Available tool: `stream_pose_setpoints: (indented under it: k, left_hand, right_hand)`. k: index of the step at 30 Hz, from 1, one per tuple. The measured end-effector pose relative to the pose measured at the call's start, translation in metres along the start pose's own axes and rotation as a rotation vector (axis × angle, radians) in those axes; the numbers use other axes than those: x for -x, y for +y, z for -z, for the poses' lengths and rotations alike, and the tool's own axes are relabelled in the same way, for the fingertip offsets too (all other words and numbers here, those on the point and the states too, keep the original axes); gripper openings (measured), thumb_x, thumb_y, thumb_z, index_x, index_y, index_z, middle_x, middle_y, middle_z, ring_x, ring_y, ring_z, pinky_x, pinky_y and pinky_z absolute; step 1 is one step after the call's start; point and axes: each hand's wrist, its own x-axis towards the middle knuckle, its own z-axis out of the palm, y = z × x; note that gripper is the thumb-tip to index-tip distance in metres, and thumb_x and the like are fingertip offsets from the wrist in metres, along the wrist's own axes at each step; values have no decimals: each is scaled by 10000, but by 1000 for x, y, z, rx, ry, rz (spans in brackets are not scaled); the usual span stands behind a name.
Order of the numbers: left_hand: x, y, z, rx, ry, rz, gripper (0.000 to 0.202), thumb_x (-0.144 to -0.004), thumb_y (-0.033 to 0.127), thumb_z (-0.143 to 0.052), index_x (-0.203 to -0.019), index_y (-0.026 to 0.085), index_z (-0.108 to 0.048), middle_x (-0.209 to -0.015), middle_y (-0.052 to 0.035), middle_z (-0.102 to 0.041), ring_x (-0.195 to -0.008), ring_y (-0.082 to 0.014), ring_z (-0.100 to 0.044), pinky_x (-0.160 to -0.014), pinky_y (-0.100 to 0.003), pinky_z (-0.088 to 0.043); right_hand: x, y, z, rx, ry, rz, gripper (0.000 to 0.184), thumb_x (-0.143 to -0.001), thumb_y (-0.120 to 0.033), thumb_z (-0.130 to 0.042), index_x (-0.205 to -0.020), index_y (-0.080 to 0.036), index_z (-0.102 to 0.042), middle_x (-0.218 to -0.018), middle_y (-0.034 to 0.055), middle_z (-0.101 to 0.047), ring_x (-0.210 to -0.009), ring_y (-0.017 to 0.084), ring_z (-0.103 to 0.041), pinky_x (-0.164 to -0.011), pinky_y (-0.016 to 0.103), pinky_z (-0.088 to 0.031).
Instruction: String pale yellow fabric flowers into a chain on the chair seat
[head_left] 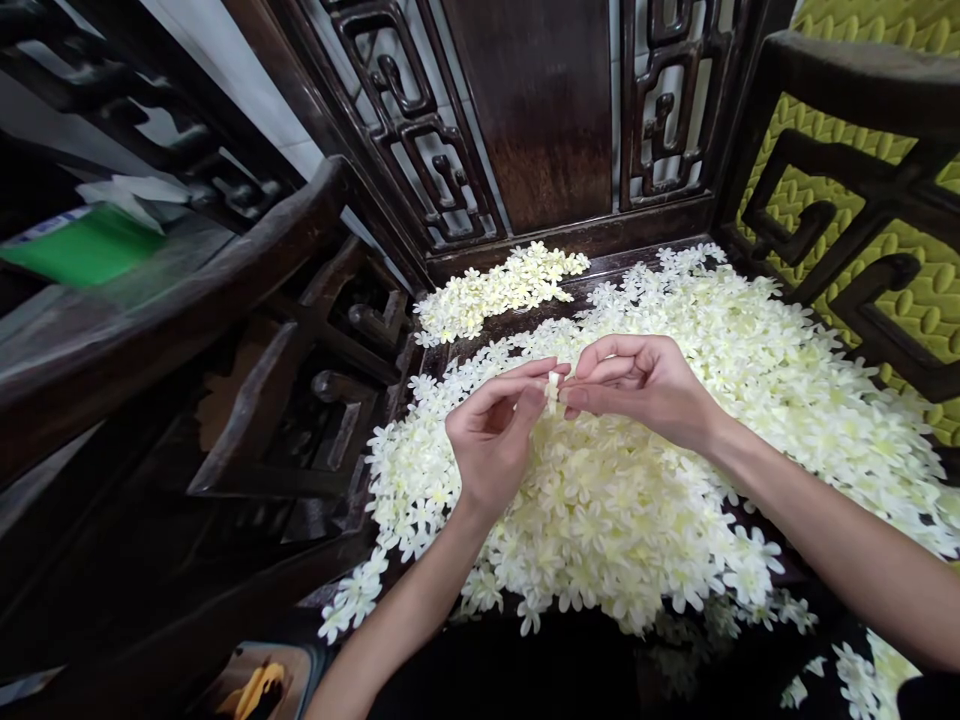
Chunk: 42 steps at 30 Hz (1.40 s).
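Note:
A large heap of small cream fabric flowers [637,500] covers the seat of a dark carved wooden chair [540,120]. Above the heap, my left hand [495,430] and my right hand [637,385] meet fingertip to fingertip. Together they pinch one small cream flower [553,388] between thumbs and forefingers. A smaller, separate pile of the same flowers [499,290] lies at the back left of the seat.
A second dark wooden chair arm [225,270] stands at the left. A yellow-green quilted cushion [862,200] shows behind the right armrest lattice. A green packet [82,250] lies on a surface at the far left. A yellow object [259,690] sits low at the bottom left.

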Motion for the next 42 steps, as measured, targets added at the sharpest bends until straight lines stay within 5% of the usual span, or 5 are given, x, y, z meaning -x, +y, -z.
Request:
stream_pose_setpoints:
  k: [42]
  left_hand:
    - [1, 2, -1, -87, -1, -23, 52, -900, 213, -693, -890, 204, -743, -1060, -64, -788, -1005, -214, -760, -880, -357, -617]
  right_hand:
    - [2, -2, 1, 55, 7, 43, 243, -679, -246, -902, -863, -157, -769, -789, 44, -802, -726, 160, -771, -715, 267, -647]
